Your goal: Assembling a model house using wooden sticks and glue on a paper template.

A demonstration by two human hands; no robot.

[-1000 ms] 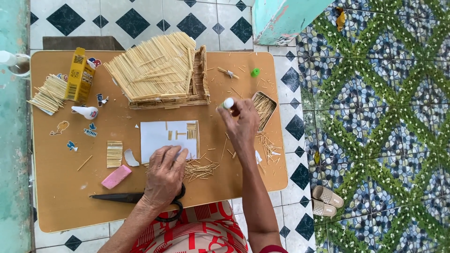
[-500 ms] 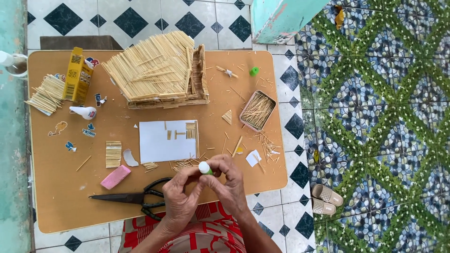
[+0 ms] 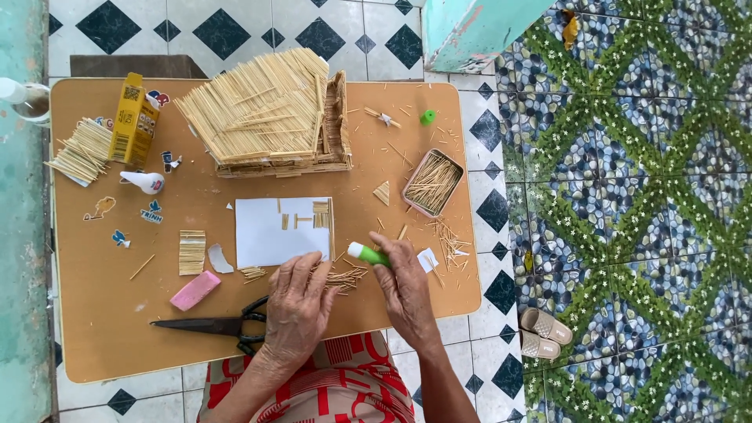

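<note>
My right hand (image 3: 403,286) grips a green glue stick with a white cap (image 3: 366,253), its tip pointing left over a small heap of toothpicks (image 3: 345,276). My left hand (image 3: 296,309) lies flat on the brown table (image 3: 102,329), fingers spread, touching the same heap just below a white sheet of paper (image 3: 270,235) with a few toothpicks stuck on it. Black scissors (image 3: 211,324) lie partly under my left hand. A toothpick house model (image 3: 266,113) stands at the far side.
A tin tray of toothpicks (image 3: 432,182) sits right of the paper, with a green cap (image 3: 427,117) beyond it. Left side holds a yellow box (image 3: 135,121), a toothpick bundle (image 3: 78,150), a white glue bottle (image 3: 146,182) and a pink eraser (image 3: 195,291). Sandals (image 3: 544,333) lie on the floor.
My hands drew back from the tin tray to the near edge, then spread apart. The glue stick now lies tilted in my right hand; my left hand rests flat on the toothpicks.
</note>
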